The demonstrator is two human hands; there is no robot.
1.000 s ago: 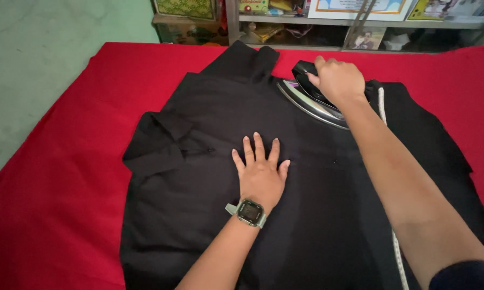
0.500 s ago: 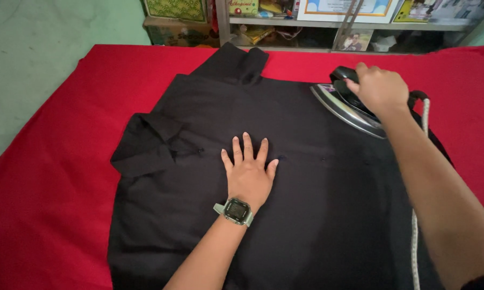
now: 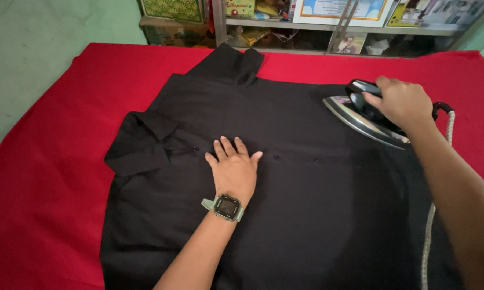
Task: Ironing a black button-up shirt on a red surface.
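Ironing a black shirt [image 3: 285, 177] spread on a red-covered bench [image 3: 54, 161].

Much of the cloth looks smooth, though the collar at the left lies rumpled. The left hand [image 3: 232, 169] rests flat, fingers loosely spread, pressing mid-shirt; the right hand [image 3: 403, 102] is closed around the iron [image 3: 362, 115] at the shirt's far right edge.

Home room: red cloth [image 3: 54, 161] as ironing surface, cluttered shelf [image 3: 285, 21] of books, framed pictures.

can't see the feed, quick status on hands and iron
Left hand flat on black shirt. Right hand shut on iron, sole on shirt's right side. White cord trails by the right arm; nothing else in the way.
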